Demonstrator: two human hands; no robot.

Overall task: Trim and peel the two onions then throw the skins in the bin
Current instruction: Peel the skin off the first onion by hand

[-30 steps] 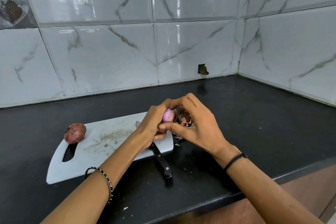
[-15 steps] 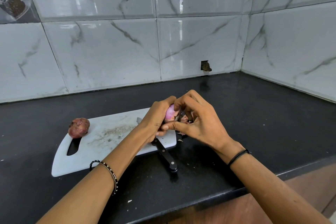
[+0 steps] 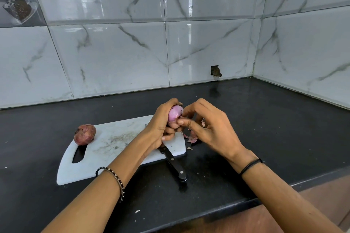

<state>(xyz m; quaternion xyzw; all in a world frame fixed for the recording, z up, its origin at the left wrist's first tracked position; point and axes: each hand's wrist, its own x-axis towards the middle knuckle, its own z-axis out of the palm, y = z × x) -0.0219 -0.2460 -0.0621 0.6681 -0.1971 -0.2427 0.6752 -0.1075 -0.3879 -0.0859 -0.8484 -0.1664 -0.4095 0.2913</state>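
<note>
Head view: the left hand (image 3: 161, 126) holds the pink onion (image 3: 175, 113) up in the air, over the right end of the board (image 3: 113, 149). Its fingers (image 3: 165, 105) are curled round the onion's back. The right hand (image 3: 212, 128) is bent in close. Its thumb (image 3: 187, 124) and fingertips pinch at the onion's side, where a bit of dry skin sticks out.

This onion looks nearly bare. It is small, light and hard, so it can take a firm squeeze. The bare part is smooth and shiny and may slip, so I think it is best cupped from behind, with the fingers at the two ends. The skin is thin and will likely tear, so it should be pinched at a loose edge.

Some skins (image 3: 192, 138) lie on the counter (image 3: 265, 128), just beside the board. The knife (image 3: 173, 162) lies half on the board, its handle on the counter. The brown onion (image 3: 84, 134) sits at the board's left end with its skin on. No bin is in view.
</note>
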